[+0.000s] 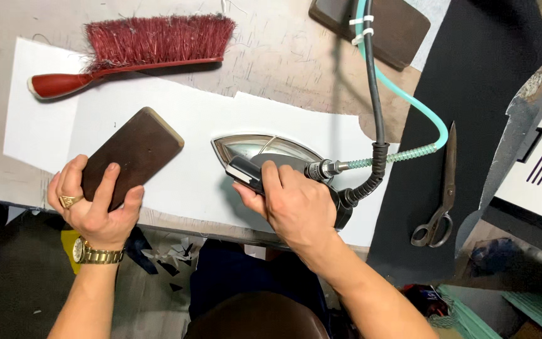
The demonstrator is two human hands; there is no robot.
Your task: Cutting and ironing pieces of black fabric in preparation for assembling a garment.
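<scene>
My right hand [296, 204] grips the black handle of a silver steam iron [261, 149] that rests on a white fabric piece [202, 169] near the table's front edge. A black cord and a teal hose [409, 100] run from the iron's back toward the top of the view. My left hand [92, 204], with a gold ring and a gold watch, holds a dark brown wooden block [136, 150] pressed flat on the same white fabric, left of the iron.
A red brush [139, 47] lies at the back left. Dark scissors [440, 201] lie on a black fabric strip [472, 125] at the right. A second brown block [377, 25] sits at the top. Scraps litter the floor below.
</scene>
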